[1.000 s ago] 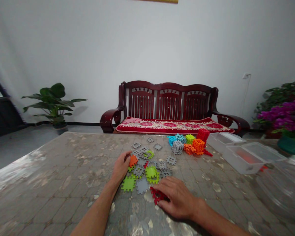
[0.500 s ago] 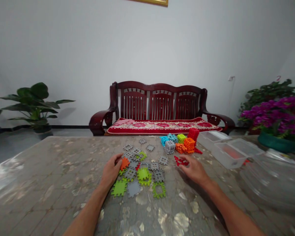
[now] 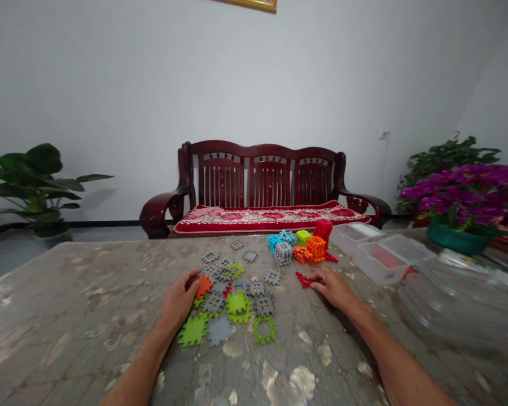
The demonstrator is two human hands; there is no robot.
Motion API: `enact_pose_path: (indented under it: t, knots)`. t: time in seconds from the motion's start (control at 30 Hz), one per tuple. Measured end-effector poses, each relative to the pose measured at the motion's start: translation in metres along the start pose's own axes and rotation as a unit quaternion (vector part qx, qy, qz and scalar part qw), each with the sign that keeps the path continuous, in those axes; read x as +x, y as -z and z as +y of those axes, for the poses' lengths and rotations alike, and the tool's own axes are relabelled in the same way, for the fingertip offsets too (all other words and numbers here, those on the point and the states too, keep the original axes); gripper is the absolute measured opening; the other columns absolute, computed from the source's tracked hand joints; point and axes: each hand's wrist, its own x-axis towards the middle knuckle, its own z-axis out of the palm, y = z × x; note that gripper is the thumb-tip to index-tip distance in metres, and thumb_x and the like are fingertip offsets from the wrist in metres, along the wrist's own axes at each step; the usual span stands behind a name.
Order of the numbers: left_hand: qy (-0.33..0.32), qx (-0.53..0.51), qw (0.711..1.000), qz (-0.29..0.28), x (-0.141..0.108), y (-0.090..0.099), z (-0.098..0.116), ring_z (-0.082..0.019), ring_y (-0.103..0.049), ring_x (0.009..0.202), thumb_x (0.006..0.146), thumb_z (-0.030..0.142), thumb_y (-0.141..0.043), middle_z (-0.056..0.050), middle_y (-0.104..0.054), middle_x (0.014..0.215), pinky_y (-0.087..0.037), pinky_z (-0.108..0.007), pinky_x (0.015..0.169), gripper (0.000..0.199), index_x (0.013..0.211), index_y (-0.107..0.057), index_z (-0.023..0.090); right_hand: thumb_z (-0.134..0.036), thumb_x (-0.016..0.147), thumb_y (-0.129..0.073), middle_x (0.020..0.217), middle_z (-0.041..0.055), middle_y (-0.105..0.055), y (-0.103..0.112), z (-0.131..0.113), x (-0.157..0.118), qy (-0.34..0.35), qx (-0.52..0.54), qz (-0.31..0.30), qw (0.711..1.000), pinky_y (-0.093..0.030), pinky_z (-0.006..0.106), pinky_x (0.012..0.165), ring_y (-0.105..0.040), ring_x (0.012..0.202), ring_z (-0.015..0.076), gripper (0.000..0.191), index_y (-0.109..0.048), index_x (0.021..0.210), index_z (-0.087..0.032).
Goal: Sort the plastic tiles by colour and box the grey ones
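Note:
My left hand (image 3: 181, 296) rests at the left edge of a loose pile of flat toothed pieces, its fingers closed at an orange piece (image 3: 204, 286). Grey, green and red pieces lie in that pile, among them a plain grey piece (image 3: 219, 330) and a green frame (image 3: 264, 329). To the right, my right hand (image 3: 331, 286) pinches the edge of a red piece (image 3: 303, 279) on the table. Behind it stand sorted stacks: blue, a grey stack (image 3: 283, 254), green, an orange stack (image 3: 316, 248) and a tall red stack (image 3: 323, 231).
Clear plastic boxes (image 3: 381, 274) stand on the table's right side, one with orange pieces inside. A transparent lidded container (image 3: 457, 301) is nearer. Purple flowers in a teal pot (image 3: 461, 239) stand behind. A wooden bench (image 3: 271, 179) is beyond the table (image 3: 88, 316).
The view has turned slightly right, so everything sits further left. My right thumb and fingers have drawn together at the right side of the red piece, which shows more fully.

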Motion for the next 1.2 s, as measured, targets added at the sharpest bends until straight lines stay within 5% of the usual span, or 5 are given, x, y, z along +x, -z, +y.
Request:
enact_pose_path:
  t: [0.47, 0.6, 0.73, 0.83, 1.2]
  knots:
    - [0.007, -0.016, 1.0, -0.014, 0.004, -0.002, -0.006, -0.025, -0.072, 0.098, 0.079, 0.044, -0.05, -0.009, -0.078, 0.111, -0.055, -0.041, 0.097, 0.05, 0.117, -0.07, 0.018, -0.027, 0.083, -0.058, 0.09, 0.0047, -0.069, 0.007, 0.031, 0.0, 0.019, 0.059, 0.002, 0.998, -0.048, 0.033, 0.084, -0.064, 0.088, 0.0209, 0.014, -0.071, 0.084, -0.021]
    - [0.009, -0.009, 1.0, -0.024, 0.004, 0.0, -0.005, -0.026, -0.072, 0.099, 0.08, 0.046, -0.048, -0.01, -0.077, 0.111, -0.054, -0.042, 0.096, 0.053, 0.119, -0.069, 0.017, -0.036, 0.082, -0.055, 0.092, 0.0066, -0.073, 0.006, 0.047, 0.0, -0.028, 0.121, 0.103, 0.987, -0.049, 0.037, 0.087, -0.066, 0.09, 0.0231, 0.022, -0.071, 0.086, -0.021]
    - [0.013, 0.01, 1.0, -0.026, 0.004, 0.001, -0.003, -0.026, -0.071, 0.096, 0.079, 0.046, -0.048, -0.009, -0.078, 0.109, -0.055, -0.041, 0.093, 0.052, 0.117, -0.07, 0.018, -0.044, 0.084, -0.049, 0.086, 0.0072, -0.075, 0.006, 0.068, 0.0, -0.158, 0.137, 0.243, 0.947, -0.053, 0.035, 0.075, -0.067, 0.077, 0.0232, 0.038, -0.072, 0.099, -0.018]
    - [0.007, 0.017, 1.0, -0.024, 0.004, 0.0, -0.003, -0.026, -0.071, 0.097, 0.078, 0.046, -0.048, -0.009, -0.077, 0.108, -0.056, -0.041, 0.092, 0.053, 0.116, -0.071, 0.017, -0.045, 0.088, -0.043, 0.085, 0.0095, -0.076, 0.006, 0.078, 0.002, -0.256, 0.077, 0.284, 0.921, -0.052, 0.032, 0.066, -0.068, 0.07, 0.0226, 0.046, -0.071, 0.108, -0.014]
    - [-0.005, 0.001, 1.0, -0.028, 0.005, -0.001, -0.011, -0.027, -0.07, 0.101, 0.079, 0.048, -0.05, -0.01, -0.077, 0.111, -0.054, -0.041, 0.096, 0.053, 0.116, -0.071, 0.017, -0.035, 0.093, -0.052, 0.099, 0.0098, -0.077, 0.012, 0.071, 0.034, -0.319, -0.05, 0.209, 0.923, -0.045, 0.029, 0.071, -0.07, 0.087, 0.0228, 0.032, -0.076, 0.107, -0.021]
